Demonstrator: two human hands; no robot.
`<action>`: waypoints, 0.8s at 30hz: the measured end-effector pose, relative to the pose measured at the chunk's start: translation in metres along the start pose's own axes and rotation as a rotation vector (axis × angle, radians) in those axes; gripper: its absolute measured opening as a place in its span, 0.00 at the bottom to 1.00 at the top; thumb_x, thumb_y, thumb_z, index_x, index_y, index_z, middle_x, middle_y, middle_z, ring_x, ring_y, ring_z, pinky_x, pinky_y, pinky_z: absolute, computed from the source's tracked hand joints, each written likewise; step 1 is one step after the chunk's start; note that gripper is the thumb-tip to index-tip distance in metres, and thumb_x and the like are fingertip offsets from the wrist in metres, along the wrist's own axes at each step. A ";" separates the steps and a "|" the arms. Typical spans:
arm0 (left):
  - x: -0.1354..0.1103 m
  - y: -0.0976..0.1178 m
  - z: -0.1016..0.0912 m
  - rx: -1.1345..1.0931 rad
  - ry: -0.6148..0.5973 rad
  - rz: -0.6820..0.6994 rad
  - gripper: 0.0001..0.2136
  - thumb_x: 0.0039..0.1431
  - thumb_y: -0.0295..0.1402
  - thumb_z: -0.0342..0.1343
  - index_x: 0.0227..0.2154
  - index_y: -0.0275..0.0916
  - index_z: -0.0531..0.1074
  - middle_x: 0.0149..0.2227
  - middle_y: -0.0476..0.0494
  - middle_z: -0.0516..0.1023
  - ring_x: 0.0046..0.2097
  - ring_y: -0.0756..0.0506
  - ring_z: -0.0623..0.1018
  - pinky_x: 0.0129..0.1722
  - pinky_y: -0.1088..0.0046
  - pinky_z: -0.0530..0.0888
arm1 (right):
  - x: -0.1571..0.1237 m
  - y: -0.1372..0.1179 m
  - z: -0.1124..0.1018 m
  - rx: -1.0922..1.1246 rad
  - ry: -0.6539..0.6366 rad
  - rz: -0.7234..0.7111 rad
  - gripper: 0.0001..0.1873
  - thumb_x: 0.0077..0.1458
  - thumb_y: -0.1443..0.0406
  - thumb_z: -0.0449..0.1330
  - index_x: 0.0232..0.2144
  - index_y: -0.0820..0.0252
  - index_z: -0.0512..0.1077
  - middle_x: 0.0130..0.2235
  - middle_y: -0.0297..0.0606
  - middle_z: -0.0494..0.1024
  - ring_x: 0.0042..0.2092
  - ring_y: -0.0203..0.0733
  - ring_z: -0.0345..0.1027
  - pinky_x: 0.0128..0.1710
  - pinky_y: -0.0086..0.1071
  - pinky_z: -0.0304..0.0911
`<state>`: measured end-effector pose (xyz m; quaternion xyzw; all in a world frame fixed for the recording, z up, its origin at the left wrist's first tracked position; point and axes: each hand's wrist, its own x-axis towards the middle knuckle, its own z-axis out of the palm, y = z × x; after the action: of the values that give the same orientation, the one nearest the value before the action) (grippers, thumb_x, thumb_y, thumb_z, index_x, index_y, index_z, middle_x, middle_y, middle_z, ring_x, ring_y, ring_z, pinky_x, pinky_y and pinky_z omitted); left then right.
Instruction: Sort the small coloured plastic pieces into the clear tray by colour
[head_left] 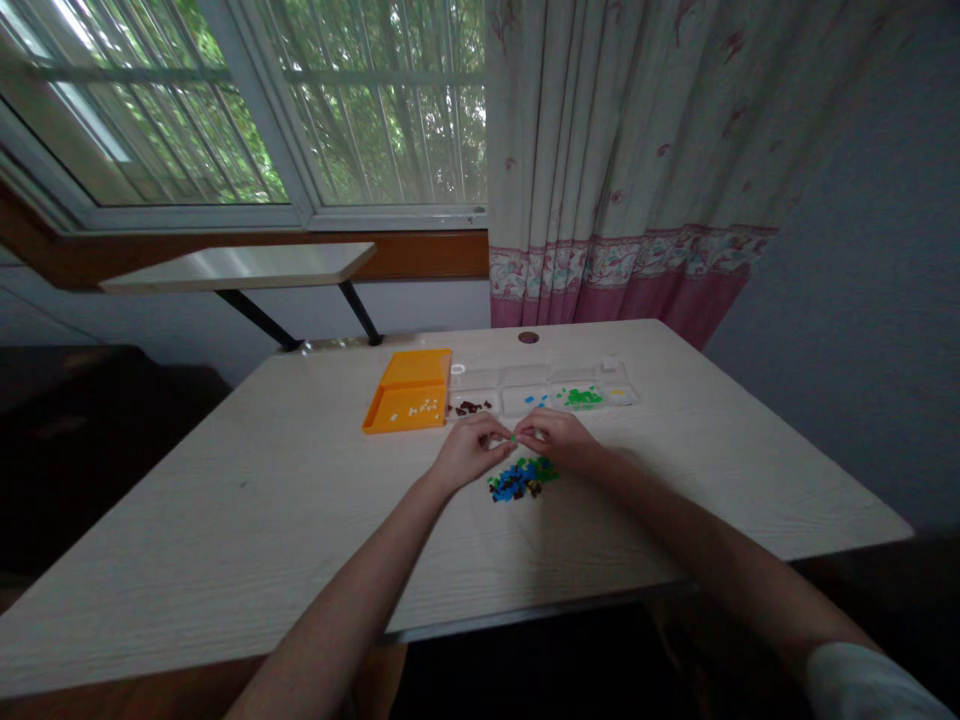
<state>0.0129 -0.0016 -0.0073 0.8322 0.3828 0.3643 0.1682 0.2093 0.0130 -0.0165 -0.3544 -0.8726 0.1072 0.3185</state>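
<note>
My left hand [471, 448] and my right hand [556, 438] meet fingertip to fingertip above the table. Pinched between them is a small green piece [514, 437], held by both. Just below lies a loose pile of small blue, green, brown and yellow pieces [519, 480]. Behind my hands stands a clear compartment box [502, 378]. Brown pieces [472, 407], a few blue pieces [535, 400] and green pieces [581, 396] sit in separate front compartments. The exact shape of the held piece is too small to tell.
An orange tray [379, 410] with several white pieces [424, 409] adjoins the clear box on the left. The pale wooden table [330, 520] has a round brown cable hole [529, 338] at the back. A raised shelf [247, 264] stands at the back left. A curtain [585, 160] hangs behind.
</note>
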 end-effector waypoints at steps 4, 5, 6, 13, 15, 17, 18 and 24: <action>0.000 0.001 -0.001 -0.014 0.019 0.002 0.05 0.51 0.32 0.57 0.27 0.36 0.75 0.26 0.47 0.72 0.28 0.52 0.69 0.28 0.77 0.65 | 0.000 -0.001 -0.002 0.012 0.011 0.025 0.06 0.52 0.63 0.58 0.33 0.57 0.73 0.31 0.35 0.75 0.33 0.34 0.67 0.35 0.26 0.60; 0.000 0.002 -0.001 -0.015 0.027 -0.003 0.05 0.51 0.32 0.57 0.28 0.36 0.75 0.26 0.47 0.72 0.28 0.52 0.69 0.28 0.77 0.64 | 0.001 -0.001 -0.002 0.015 0.015 0.035 0.06 0.51 0.63 0.58 0.33 0.57 0.73 0.31 0.34 0.75 0.32 0.34 0.67 0.35 0.26 0.60; 0.001 0.002 -0.002 -0.015 0.034 -0.005 0.05 0.51 0.31 0.57 0.27 0.36 0.75 0.26 0.46 0.72 0.28 0.52 0.69 0.28 0.77 0.64 | 0.001 -0.001 -0.002 0.018 0.018 0.043 0.06 0.51 0.64 0.59 0.33 0.57 0.73 0.31 0.34 0.75 0.32 0.34 0.67 0.35 0.26 0.60; 0.001 0.001 0.000 -0.033 0.022 -0.023 0.06 0.51 0.34 0.57 0.28 0.36 0.75 0.26 0.46 0.72 0.28 0.51 0.69 0.28 0.77 0.65 | 0.001 0.000 -0.001 0.016 0.055 0.005 0.05 0.50 0.65 0.59 0.30 0.59 0.73 0.28 0.34 0.74 0.29 0.33 0.66 0.30 0.25 0.59; 0.001 0.001 0.001 -0.035 0.020 -0.048 0.07 0.50 0.34 0.58 0.30 0.36 0.75 0.26 0.46 0.71 0.28 0.51 0.68 0.28 0.77 0.65 | 0.002 0.000 -0.003 0.014 0.074 -0.015 0.05 0.51 0.65 0.58 0.30 0.59 0.73 0.28 0.34 0.73 0.29 0.33 0.66 0.30 0.25 0.59; 0.001 0.001 0.001 -0.058 -0.020 -0.058 0.08 0.50 0.35 0.58 0.32 0.36 0.75 0.28 0.46 0.71 0.28 0.51 0.68 0.29 0.77 0.65 | 0.002 0.001 -0.007 0.016 0.133 -0.035 0.05 0.52 0.65 0.57 0.30 0.59 0.72 0.28 0.35 0.73 0.30 0.33 0.66 0.32 0.26 0.60; 0.001 0.002 0.001 -0.079 -0.064 -0.051 0.08 0.50 0.34 0.57 0.33 0.36 0.75 0.29 0.46 0.72 0.29 0.51 0.68 0.29 0.77 0.66 | 0.003 0.002 -0.011 0.016 0.177 -0.039 0.06 0.52 0.64 0.56 0.30 0.59 0.72 0.28 0.36 0.73 0.30 0.34 0.66 0.32 0.26 0.60; -0.002 0.005 -0.002 -0.129 -0.311 0.022 0.16 0.46 0.20 0.49 0.34 0.41 0.77 0.34 0.45 0.71 0.36 0.50 0.70 0.36 0.75 0.69 | 0.004 0.007 -0.033 -0.032 0.425 0.043 0.10 0.54 0.61 0.54 0.31 0.59 0.73 0.28 0.38 0.73 0.23 0.32 0.59 0.24 0.27 0.58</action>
<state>0.0131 -0.0068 -0.0041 0.8701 0.3189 0.2569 0.2744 0.2318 0.0193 0.0081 -0.3924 -0.7798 0.0230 0.4873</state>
